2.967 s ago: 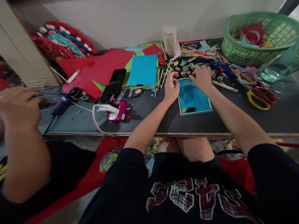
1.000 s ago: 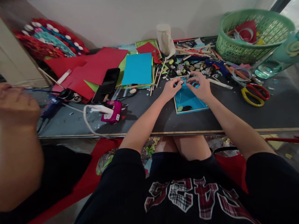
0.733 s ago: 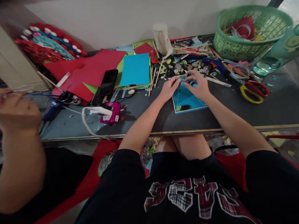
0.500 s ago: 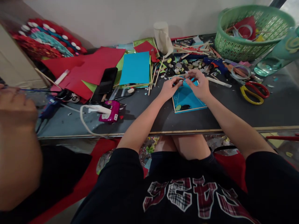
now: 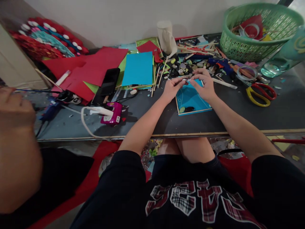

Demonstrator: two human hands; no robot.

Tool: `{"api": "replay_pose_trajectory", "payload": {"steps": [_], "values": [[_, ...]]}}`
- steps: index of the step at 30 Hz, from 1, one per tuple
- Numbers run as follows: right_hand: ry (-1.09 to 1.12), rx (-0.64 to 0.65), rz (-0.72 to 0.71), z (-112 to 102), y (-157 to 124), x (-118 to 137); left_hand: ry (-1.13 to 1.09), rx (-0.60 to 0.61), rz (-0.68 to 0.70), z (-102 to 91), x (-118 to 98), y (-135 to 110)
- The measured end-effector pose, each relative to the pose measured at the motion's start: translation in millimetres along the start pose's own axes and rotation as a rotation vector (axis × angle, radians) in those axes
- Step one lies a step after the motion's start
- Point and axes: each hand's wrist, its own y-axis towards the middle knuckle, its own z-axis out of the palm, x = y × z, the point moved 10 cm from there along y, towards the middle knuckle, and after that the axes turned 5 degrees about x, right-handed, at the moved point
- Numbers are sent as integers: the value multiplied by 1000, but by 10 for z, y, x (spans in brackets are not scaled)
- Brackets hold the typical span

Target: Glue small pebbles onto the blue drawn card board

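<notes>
Both hands meet above the far edge of a blue square board [image 5: 190, 97] edged with thin wooden strips. The fingers of my left hand [image 5: 172, 89] are pinched around a small pale pebble [image 5: 184, 80]. Close beside it, the thumb and fingertips of my right hand [image 5: 204, 85] are closed on a tiny whitish bit that is too small to name. Faint drawn lines show on the board. A green pebble [image 5: 182, 110] and a black pebble [image 5: 189, 109] lie at its near left corner.
Beyond the board lie heaped pebbles [image 5: 182, 66], wooden sticks and a blue glue gun [image 5: 221, 64]. Scissors [image 5: 259, 94], a green basket [image 5: 254, 47] and a water bottle are on the right. Coloured paper, a phone [image 5: 109, 82] and a magenta power adapter [image 5: 111, 114] sit left, near another person's arm [image 5: 19, 152].
My fingertips have drawn closer together over the board, and the pale bits between them show more clearly. The board stays in place. The other person's hand has shifted slightly.
</notes>
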Motion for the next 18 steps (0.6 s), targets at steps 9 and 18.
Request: {"api": "replay_pose_trajectory", "payload": {"steps": [9, 18], "values": [[137, 0, -82, 51, 22, -28, -234, -47, -24, 32, -97, -3], [143, 46, -54, 113, 38, -61, -257, -46, -56, 32, -103, -37]]}}
